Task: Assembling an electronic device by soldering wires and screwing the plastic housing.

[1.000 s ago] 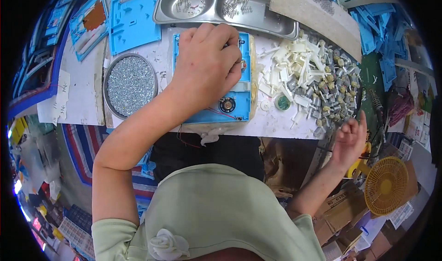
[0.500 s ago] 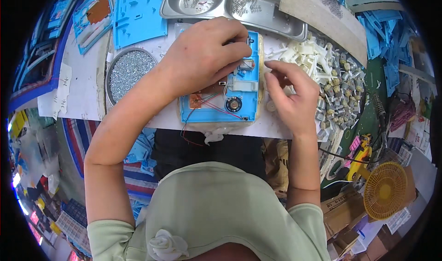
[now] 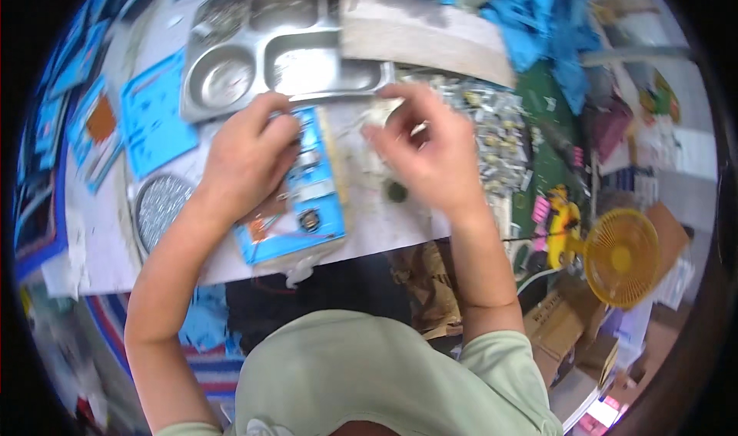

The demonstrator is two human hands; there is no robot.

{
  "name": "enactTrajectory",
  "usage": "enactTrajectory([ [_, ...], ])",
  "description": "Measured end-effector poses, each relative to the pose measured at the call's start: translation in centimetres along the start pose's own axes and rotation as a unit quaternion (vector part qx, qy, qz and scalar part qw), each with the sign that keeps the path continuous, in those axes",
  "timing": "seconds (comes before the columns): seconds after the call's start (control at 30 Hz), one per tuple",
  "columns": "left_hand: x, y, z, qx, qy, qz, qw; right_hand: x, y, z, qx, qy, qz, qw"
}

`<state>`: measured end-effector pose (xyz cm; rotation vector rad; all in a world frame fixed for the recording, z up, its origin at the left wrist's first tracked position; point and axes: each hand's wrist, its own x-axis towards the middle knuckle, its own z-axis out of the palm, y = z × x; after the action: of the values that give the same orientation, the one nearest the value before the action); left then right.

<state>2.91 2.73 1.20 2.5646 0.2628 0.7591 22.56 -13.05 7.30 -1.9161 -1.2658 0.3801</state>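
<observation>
On the worktable lies a blue plastic casing (image 3: 321, 198) with a small round black speaker (image 3: 309, 220), thin wires and a copper-coloured board inside. Over its far left part rests my left hand (image 3: 250, 155), fingers curled together; its fingertips are partly hidden, and whether they pinch something small cannot be made out. My right hand (image 3: 432, 155) hovers to the right of the casing, near the white plastic parts (image 3: 378, 115) and the metal tray's right end. Its thumb and forefinger are apart, with nothing visible between them. The picture is blurred by motion.
A steel compartment tray (image 3: 288, 96) with small springs or screws stands behind the casing. At left are a round dish of screws (image 3: 160, 209) and another blue shell (image 3: 157, 117). Small motors (image 3: 503, 132) lie heaped at right, with a yellow fan (image 3: 621, 258) beyond the table.
The whole view has shifted and turned, so the table sits further left. My right hand has moved away from the casing, toward the far side. My left hand stays over the casing.
</observation>
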Motion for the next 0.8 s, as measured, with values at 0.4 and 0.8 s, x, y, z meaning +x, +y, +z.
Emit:
enactTrajectory([
  [0.4, 0.0, 1.5, -0.9, -0.031, -0.019, -0.03, 0.999, 22.8, 39.9, -25.7, -0.33, 0.034, 0.445, 0.832],
  [0.8, -4.2, 1.7, -3.5, 0.031, 0.06, -0.068, 0.995, 16.2, 27.8, -38.9, -0.098, -0.054, 0.513, 0.851],
])
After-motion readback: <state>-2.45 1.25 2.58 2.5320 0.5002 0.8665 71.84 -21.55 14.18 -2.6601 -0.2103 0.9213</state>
